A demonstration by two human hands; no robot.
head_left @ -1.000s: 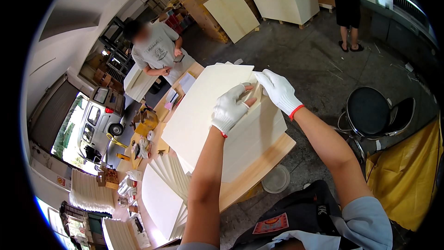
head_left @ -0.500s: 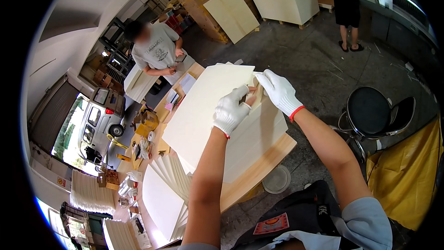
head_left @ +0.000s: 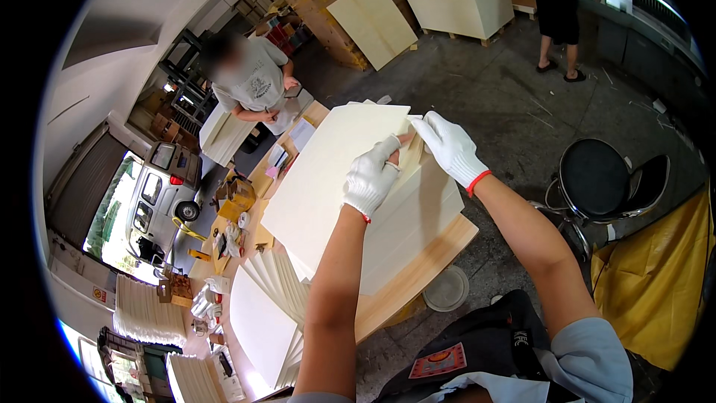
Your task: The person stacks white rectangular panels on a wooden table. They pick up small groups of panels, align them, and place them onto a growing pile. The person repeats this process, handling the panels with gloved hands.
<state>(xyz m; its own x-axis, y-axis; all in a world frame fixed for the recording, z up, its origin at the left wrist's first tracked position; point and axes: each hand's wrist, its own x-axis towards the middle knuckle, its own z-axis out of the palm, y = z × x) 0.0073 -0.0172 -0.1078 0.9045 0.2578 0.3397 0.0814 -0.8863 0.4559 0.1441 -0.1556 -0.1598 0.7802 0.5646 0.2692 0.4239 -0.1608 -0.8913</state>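
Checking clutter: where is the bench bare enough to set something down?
A bare wood strip borders the cream sheet stack below the left hand and right hand. Fanned sheets and small tools crowd the left side.

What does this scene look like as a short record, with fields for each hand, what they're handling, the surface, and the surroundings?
left hand: white glove, gripping the edge of the top sheet
right hand: white glove, pinching the same edge
sheets: cream paper stack, top sheets lifted
surface: wooden table
nearby: fanned sheets, black stool, white bucket
others: seated person, standing person
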